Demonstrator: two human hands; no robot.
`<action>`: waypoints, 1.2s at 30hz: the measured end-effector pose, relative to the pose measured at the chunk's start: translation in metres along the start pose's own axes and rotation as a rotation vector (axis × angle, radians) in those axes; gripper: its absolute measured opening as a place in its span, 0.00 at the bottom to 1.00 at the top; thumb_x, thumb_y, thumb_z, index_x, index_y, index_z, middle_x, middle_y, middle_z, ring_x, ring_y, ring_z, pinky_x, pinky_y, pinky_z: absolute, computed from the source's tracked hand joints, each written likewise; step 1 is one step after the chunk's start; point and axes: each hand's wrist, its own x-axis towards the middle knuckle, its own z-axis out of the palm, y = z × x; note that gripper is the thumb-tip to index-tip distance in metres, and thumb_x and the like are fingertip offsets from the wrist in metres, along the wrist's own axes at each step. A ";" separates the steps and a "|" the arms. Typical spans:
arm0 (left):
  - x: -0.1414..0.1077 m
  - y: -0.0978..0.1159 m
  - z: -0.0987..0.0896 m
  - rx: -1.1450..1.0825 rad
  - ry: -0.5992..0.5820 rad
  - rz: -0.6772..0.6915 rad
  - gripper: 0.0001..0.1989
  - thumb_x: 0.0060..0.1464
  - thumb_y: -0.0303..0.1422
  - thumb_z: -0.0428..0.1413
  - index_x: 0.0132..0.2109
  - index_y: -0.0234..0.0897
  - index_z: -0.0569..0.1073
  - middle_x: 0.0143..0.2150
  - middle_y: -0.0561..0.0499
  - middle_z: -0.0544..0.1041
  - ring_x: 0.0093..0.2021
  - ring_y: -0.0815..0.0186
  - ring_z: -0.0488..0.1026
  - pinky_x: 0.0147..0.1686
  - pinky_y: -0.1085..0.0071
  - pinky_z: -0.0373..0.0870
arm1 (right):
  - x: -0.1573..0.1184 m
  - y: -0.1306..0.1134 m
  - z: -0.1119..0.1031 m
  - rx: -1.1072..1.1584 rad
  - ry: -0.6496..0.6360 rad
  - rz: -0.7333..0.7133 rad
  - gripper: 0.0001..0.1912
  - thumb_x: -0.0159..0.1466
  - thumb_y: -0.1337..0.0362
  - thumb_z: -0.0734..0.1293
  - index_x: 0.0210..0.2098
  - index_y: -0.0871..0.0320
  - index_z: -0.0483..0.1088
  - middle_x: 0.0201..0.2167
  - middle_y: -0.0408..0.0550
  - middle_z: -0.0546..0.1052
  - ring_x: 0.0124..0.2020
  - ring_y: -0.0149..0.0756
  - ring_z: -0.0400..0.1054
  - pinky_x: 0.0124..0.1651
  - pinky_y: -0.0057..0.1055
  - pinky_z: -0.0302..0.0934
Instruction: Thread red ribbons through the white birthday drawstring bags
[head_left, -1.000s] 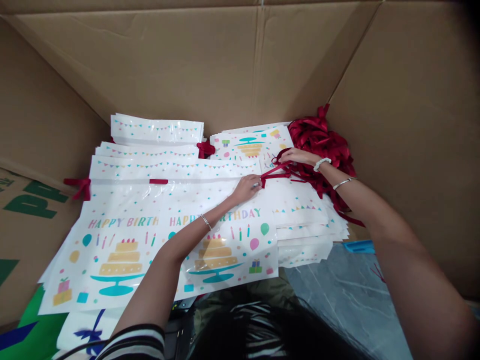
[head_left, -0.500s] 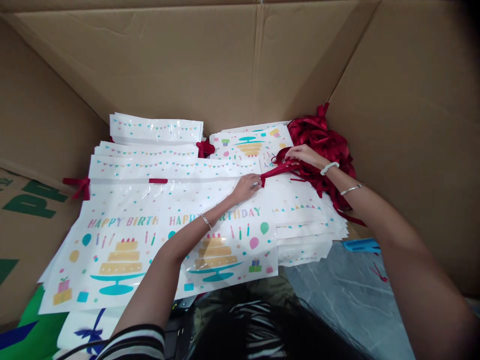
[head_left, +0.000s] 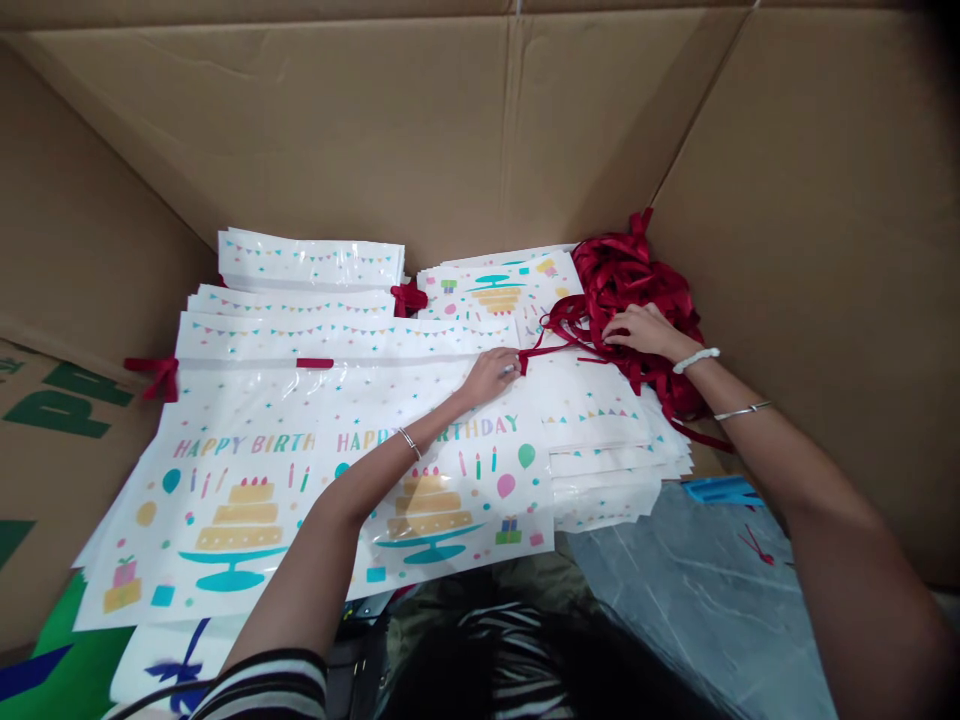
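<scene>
Brown corrugated cardboard carton (head_left: 300, 120) holds stacked white plastic gift bags (head_left: 247, 500) printed with tiered cakes and "HAPPY BIRTHDAY", beside a tangled heap of dark red satin ribbon (head_left: 637, 270). Since the earlier frame, the right hand (head_left: 645, 333) has moved rightward and now lies loosely open on that heap. The left hand (head_left: 491, 378) rests on the top bag, its fingers pinching the end of a thin red ribbon strand (head_left: 544, 350).

Tall brown cardboard carton walls (head_left: 300, 120), green printed lettering (head_left: 67, 410) (partly cut off), a blue plastic strip (head_left: 724, 490), grey marbled surface (head_left: 690, 590)
</scene>
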 end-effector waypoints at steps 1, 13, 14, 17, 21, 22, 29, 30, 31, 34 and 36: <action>0.000 0.001 0.000 0.005 -0.002 -0.007 0.07 0.64 0.30 0.56 0.40 0.38 0.79 0.56 0.40 0.80 0.58 0.53 0.76 0.59 0.53 0.71 | 0.002 -0.001 0.001 -0.003 -0.004 -0.007 0.14 0.68 0.56 0.64 0.39 0.51 0.82 0.44 0.52 0.82 0.48 0.48 0.65 0.52 0.42 0.48; 0.000 0.008 -0.006 0.019 -0.016 -0.018 0.05 0.63 0.29 0.57 0.40 0.38 0.79 0.59 0.41 0.78 0.59 0.53 0.75 0.60 0.53 0.70 | 0.016 -0.064 -0.008 0.049 -0.017 -0.117 0.13 0.69 0.60 0.64 0.38 0.54 0.81 0.44 0.52 0.82 0.50 0.47 0.67 0.51 0.41 0.47; 0.000 0.008 -0.006 0.025 -0.017 -0.017 0.05 0.63 0.29 0.57 0.40 0.38 0.79 0.59 0.41 0.78 0.59 0.53 0.74 0.60 0.53 0.70 | 0.019 -0.070 -0.007 0.054 -0.022 -0.135 0.13 0.69 0.61 0.64 0.38 0.55 0.81 0.44 0.52 0.82 0.50 0.47 0.67 0.51 0.40 0.48; -0.001 0.008 -0.005 0.044 -0.018 -0.023 0.05 0.64 0.30 0.58 0.41 0.38 0.79 0.58 0.41 0.78 0.59 0.53 0.73 0.60 0.53 0.69 | 0.030 -0.091 -0.004 0.054 -0.029 -0.167 0.13 0.69 0.63 0.64 0.40 0.56 0.81 0.45 0.53 0.82 0.50 0.47 0.67 0.50 0.38 0.48; -0.002 0.009 -0.005 0.063 -0.011 -0.033 0.05 0.64 0.31 0.58 0.42 0.38 0.80 0.56 0.42 0.77 0.57 0.53 0.72 0.60 0.55 0.68 | 0.044 -0.123 0.000 0.035 -0.003 -0.175 0.14 0.70 0.65 0.63 0.40 0.58 0.81 0.45 0.54 0.82 0.49 0.47 0.68 0.50 0.38 0.48; -0.002 0.009 -0.005 0.067 -0.011 -0.037 0.05 0.64 0.30 0.58 0.42 0.38 0.80 0.55 0.42 0.77 0.57 0.54 0.72 0.59 0.55 0.68 | 0.047 -0.132 0.001 0.034 0.010 -0.181 0.14 0.70 0.66 0.63 0.40 0.59 0.81 0.45 0.55 0.82 0.49 0.47 0.68 0.50 0.38 0.48; -0.002 0.012 -0.006 0.068 -0.021 -0.045 0.05 0.63 0.29 0.58 0.40 0.38 0.79 0.51 0.43 0.75 0.53 0.55 0.71 0.57 0.58 0.67 | 0.052 -0.165 0.014 0.049 0.123 -0.175 0.15 0.72 0.67 0.61 0.43 0.58 0.81 0.42 0.55 0.81 0.49 0.46 0.68 0.51 0.39 0.49; -0.002 0.013 -0.007 0.070 -0.019 -0.048 0.05 0.64 0.29 0.58 0.40 0.38 0.79 0.51 0.43 0.75 0.53 0.55 0.71 0.57 0.58 0.67 | 0.048 -0.161 0.015 0.055 0.140 -0.150 0.14 0.72 0.66 0.62 0.45 0.58 0.80 0.44 0.55 0.81 0.50 0.47 0.68 0.52 0.39 0.49; -0.002 0.013 -0.007 0.072 -0.018 -0.052 0.05 0.64 0.29 0.58 0.40 0.38 0.79 0.51 0.43 0.75 0.52 0.55 0.71 0.56 0.58 0.67 | 0.044 -0.155 0.016 0.061 0.155 -0.119 0.14 0.71 0.65 0.62 0.46 0.58 0.80 0.46 0.55 0.80 0.52 0.48 0.67 0.53 0.40 0.50; -0.002 0.015 -0.008 0.078 -0.026 -0.064 0.05 0.64 0.30 0.57 0.40 0.38 0.79 0.50 0.43 0.75 0.52 0.55 0.70 0.55 0.58 0.67 | 0.029 -0.131 0.019 0.088 0.170 -0.008 0.13 0.70 0.64 0.64 0.45 0.58 0.80 0.50 0.55 0.80 0.53 0.49 0.68 0.55 0.42 0.51; -0.002 0.016 -0.008 0.075 -0.039 -0.067 0.06 0.64 0.29 0.57 0.40 0.38 0.79 0.49 0.43 0.76 0.51 0.55 0.70 0.55 0.59 0.66 | 0.020 -0.115 0.023 0.127 0.168 0.051 0.12 0.70 0.64 0.64 0.43 0.57 0.81 0.50 0.55 0.80 0.53 0.50 0.68 0.56 0.43 0.52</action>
